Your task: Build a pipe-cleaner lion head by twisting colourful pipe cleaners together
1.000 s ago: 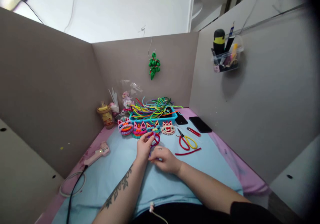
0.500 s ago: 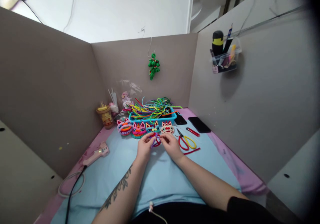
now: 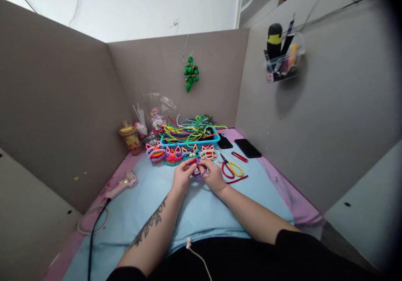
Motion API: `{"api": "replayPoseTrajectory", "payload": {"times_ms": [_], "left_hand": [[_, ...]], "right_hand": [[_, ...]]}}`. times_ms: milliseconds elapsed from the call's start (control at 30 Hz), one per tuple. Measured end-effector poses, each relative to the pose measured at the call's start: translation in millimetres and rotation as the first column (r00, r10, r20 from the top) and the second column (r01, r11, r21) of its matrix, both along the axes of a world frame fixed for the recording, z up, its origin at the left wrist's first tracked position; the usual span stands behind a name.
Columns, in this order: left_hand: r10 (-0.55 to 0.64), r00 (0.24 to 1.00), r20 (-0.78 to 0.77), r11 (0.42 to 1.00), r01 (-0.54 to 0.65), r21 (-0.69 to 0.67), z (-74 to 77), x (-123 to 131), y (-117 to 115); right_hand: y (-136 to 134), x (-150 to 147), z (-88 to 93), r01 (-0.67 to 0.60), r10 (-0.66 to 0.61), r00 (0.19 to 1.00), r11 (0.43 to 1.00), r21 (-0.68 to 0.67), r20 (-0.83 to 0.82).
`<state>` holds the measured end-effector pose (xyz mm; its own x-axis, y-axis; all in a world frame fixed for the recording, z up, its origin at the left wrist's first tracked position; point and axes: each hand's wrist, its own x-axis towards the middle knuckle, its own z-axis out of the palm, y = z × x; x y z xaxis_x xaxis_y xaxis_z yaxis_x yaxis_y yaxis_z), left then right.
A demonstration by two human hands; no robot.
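Note:
Both my hands meet over the light blue mat (image 3: 176,214), just in front of a row of fuzzy lion-head figures (image 3: 173,155). My left hand (image 3: 182,176) pinches a small purple and red pipe-cleaner piece (image 3: 199,173). My right hand (image 3: 214,175) grips the same piece from the right side, fingers curled. The piece is mostly hidden between the fingers.
A blue tray (image 3: 188,140) of coloured pipe cleaners stands behind the figures. Red-and-yellow scissors (image 3: 230,168), a red stick (image 3: 236,179) and a black phone (image 3: 248,148) lie to the right. A pink glue gun (image 3: 121,185) with its cable lies at left. Grey partitions wall the desk.
My right hand lifted off the mat and came up to join the left on the pipe-cleaner piece. The view tilted slightly down.

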<state>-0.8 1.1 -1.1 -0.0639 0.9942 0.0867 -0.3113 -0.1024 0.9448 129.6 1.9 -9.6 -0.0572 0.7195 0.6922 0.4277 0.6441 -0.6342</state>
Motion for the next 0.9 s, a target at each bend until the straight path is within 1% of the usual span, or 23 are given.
{"api": "replayPoseTrajectory", "payload": {"times_ms": [133,267,400,533,667,800,900], "left_hand": [[0.010,0.998,0.065,1.000,-0.009,-0.017,0.7,-1,1],[0.003,0.996,0.088,0.999,0.001,-0.038,0.8,-1,1],[-0.002,0.998,0.067,1.000,0.004,-0.024,-2.7,-1,3],[-0.019,0.999,0.048,1.000,0.019,-0.009,-3.5,0,3],[-0.022,0.997,0.074,0.998,0.026,-0.053,-2.2,2,2],[-0.049,0.995,0.092,0.997,0.054,-0.057,-4.3,3,3],[-0.054,0.997,0.046,0.998,0.056,-0.025,-5.4,4,3]], "right_hand": [[-2,1,1.7,0.016,-0.016,1.000,1.000,0.002,0.012],[-3,1,2.6,0.058,-0.058,0.997,0.998,0.003,0.052],[-2,1,0.8,0.113,-0.113,0.990,0.994,0.005,0.082],[1,2,-4.7,0.136,-0.137,0.984,0.991,0.014,0.112],[4,2,-10.9,0.182,-0.180,0.968,0.983,0.003,0.177],[6,2,-11.0,0.260,-0.251,0.943,0.965,-0.013,0.220],[7,2,-9.7,0.281,-0.268,0.936,0.959,-0.028,0.226]]}}
